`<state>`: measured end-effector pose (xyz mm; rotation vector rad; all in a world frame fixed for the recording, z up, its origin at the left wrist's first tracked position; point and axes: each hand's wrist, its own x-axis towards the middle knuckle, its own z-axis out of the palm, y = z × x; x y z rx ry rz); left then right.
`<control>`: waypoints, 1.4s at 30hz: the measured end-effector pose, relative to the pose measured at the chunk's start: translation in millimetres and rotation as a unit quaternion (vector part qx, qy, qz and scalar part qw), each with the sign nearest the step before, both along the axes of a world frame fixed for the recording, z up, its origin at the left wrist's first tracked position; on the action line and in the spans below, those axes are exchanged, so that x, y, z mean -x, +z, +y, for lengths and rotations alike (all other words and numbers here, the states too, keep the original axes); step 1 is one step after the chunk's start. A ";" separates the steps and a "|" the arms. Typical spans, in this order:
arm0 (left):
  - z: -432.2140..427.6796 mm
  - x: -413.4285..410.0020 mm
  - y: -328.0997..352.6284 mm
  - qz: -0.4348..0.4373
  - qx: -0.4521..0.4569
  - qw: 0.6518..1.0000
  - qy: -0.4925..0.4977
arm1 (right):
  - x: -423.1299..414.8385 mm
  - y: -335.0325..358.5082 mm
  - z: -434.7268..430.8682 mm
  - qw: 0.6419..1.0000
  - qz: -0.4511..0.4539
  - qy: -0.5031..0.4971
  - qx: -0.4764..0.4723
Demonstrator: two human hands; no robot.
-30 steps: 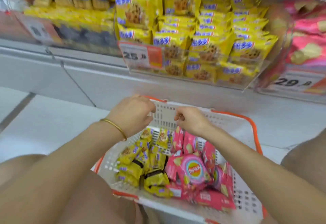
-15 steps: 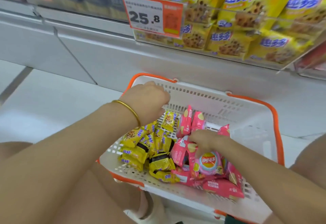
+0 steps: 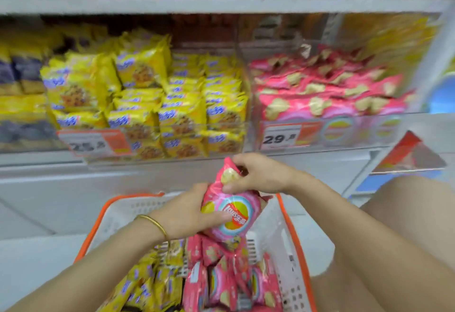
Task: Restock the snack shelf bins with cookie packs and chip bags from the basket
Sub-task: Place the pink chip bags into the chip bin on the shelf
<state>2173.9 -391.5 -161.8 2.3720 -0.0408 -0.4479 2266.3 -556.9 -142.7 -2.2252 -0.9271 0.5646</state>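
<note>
As left hand (image 3: 182,215) & right hand (image 3: 261,176) grip 1 chip bag (image 3: 234,213), squeezing hard could pop it.

glossy pink foil chip bag (image 3: 229,211), perforated white plastic basket (image 3: 275,233), shiny gold metal bangle (image 3: 154,223)

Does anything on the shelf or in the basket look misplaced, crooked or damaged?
Nothing clearly. Yellow cookie packs fill the left bin, pink chip bags the right one, unmixed. The held chip bag, between left hand and right hand, looks whole. Only a red thing low on the right sits tilted; too blurred to identify.
</note>
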 end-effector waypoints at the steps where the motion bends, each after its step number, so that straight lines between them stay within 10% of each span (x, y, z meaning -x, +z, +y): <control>1: -10.4 -5.6 9.8 -0.033 0.005 0.999 0.012 | 0.4 13.8 -10.1 0.999 -0.021 -0.020 -0.023; 5: -46.1 -24.8 52.8 -0.126 0.050 0.990 0.028 | 0.1 49.5 -46.9 0.986 -0.090 -0.095 -0.103; 12: -77.9 -53.1 109.0 -0.166 0.191 0.962 0.106 | -5.8 86.1 -112.5 0.881 0.058 -0.288 -0.370; 15: -87.1 -81.1 129.5 -0.164 0.234 0.947 0.145 | -13.3 91.6 -115.9 0.904 0.102 -0.250 -0.330; 27: -78.4 -162.1 127.0 -0.293 -0.222 0.924 0.101 | -184.4 120.3 -70.2 0.870 0.020 -0.420 -0.257; 42: -72.6 -167.6 117.8 -0.285 -0.268 0.919 0.059 | -262.6 109.8 -27.2 0.902 -0.167 -0.393 -0.066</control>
